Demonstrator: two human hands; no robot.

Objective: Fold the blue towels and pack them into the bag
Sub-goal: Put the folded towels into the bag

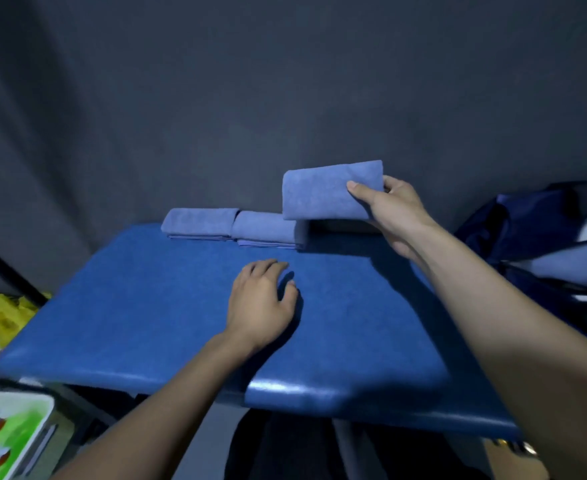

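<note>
The right hand (394, 216) pinched a folded towel (326, 190) above the table's (146, 306) far edge. The left hand (261, 303) rested open, fingers relaxed, mid-table. 2 folded towels (233, 226) lay far-side; the bag (541, 233) sat right.

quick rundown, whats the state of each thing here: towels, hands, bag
held towel: folded, lifted above the table, pinched by the right hand
right hand: grips the held towel's right edge
left hand: fingers loosely curled, rests on the table, holds nothing
left folded towel: folded, lying at the table's far edge
middle folded towel: folded, lying beside the left one
bag: dark blue, appears open, something pale blue inside
table: blue padded top
</note>
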